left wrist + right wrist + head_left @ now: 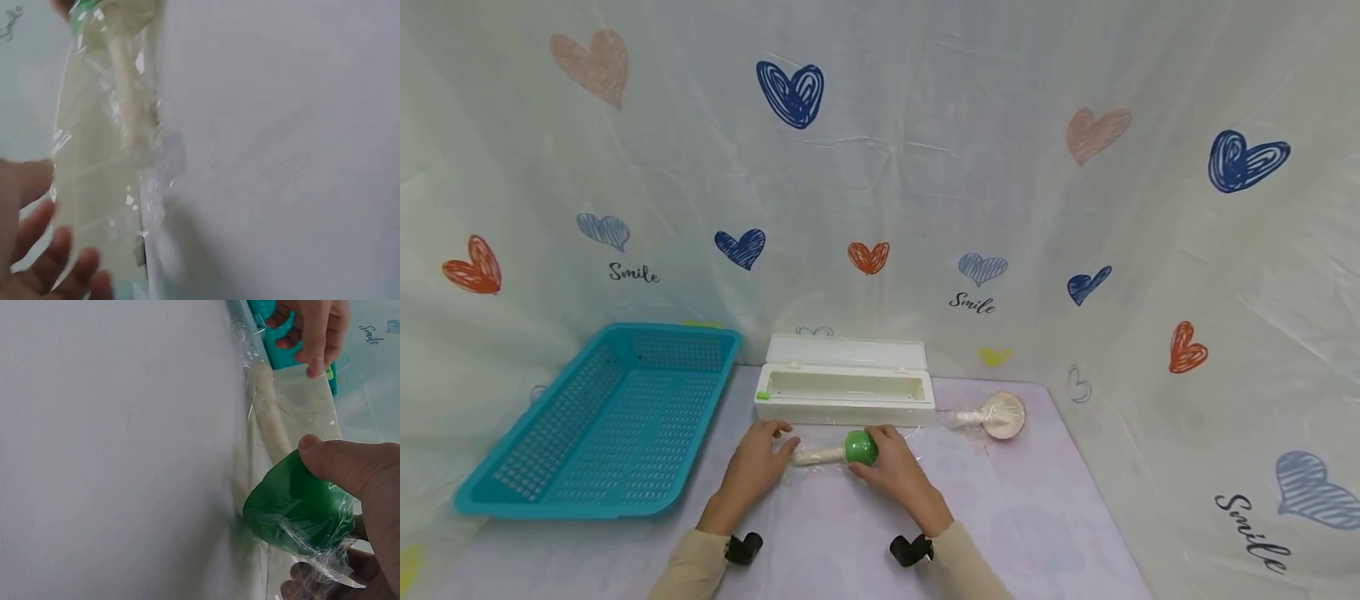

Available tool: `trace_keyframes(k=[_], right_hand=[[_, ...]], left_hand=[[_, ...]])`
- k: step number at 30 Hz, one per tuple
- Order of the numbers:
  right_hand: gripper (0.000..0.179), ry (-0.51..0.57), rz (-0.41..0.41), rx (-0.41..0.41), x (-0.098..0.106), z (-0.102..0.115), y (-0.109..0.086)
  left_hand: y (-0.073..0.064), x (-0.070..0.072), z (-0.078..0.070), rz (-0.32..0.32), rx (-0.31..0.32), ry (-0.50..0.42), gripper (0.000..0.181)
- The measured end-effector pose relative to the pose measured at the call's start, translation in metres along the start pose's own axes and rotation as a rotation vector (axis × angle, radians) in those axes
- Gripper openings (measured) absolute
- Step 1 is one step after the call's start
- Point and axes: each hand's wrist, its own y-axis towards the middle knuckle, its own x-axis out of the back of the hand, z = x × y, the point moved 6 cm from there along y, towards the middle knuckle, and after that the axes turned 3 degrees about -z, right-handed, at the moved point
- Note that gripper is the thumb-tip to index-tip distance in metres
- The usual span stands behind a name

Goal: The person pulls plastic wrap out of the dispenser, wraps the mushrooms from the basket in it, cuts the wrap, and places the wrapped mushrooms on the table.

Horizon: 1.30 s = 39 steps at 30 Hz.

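Note:
A spoon-like utensil in clear plastic wrap, with a rounded green head (861, 448) and a beige handle (818, 456), lies crosswise in front of the white box. My right hand (901, 477) holds the green head (297, 503) between thumb and fingers. Beyond the handle's left end is my left hand (752, 465), its fingers apart and nothing gripped. In the left wrist view, the left hand (47, 250) is at the edge of the loose plastic wrap (134, 197); whether it touches the wrap I cannot tell. The long white box (846, 414) stands with its lid (846, 352) raised.
A teal perforated basket (658, 500) stands at the left. Right of the box lies another plastic-wrapped utensil (1002, 416) with a round, pale head. A printed curtain (895, 183) hangs behind and beside the table (1037, 517).

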Motion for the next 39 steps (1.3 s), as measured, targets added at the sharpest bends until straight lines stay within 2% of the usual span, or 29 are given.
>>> trace_keyframes(k=[3,6,9,12,16,19,24,29,35,39], right_hand=[[0.065,-0.026,0.019,0.020,0.005,0.003,0.002],[0.062,-0.049,0.019,0.053,0.009,0.007,0.006],[0.059,-0.071,0.017,0.090,0.011,0.012,0.010],[0.056,-0.080,0.030,0.121,0.011,0.017,0.015],[0.056,-0.093,0.056,0.161,0.012,0.025,0.023],[0.057,-0.105,0.069,0.186,0.017,0.035,0.032],[0.058,-0.082,0.103,0.207,0.020,0.057,0.055],[0.058,0.031,0.141,0.213,0.010,0.078,0.081],[0.059,0.176,0.113,0.236,-0.004,0.091,0.111],[0.058,0.288,0.092,0.192,-0.013,0.095,0.124]], left_hand=[[0.011,0.013,0.011,-0.159,0.061,-0.118,0.039],[0.025,0.019,0.021,-0.210,0.091,-0.206,0.059],[0.041,0.016,0.030,-0.173,0.081,-0.262,0.078],[0.052,0.010,0.044,-0.098,0.083,-0.314,0.086],[0.058,0.002,0.061,0.004,0.136,-0.426,0.083],[0.061,-0.001,0.066,0.039,0.161,-0.507,0.077],[0.066,-0.003,0.068,0.010,0.126,-0.583,0.073],[0.067,-0.007,0.075,-0.041,0.114,-0.662,0.067],[0.067,-0.013,0.074,-0.049,0.099,-0.724,0.065],[0.068,-0.018,0.073,-0.047,0.108,-0.710,0.065]])
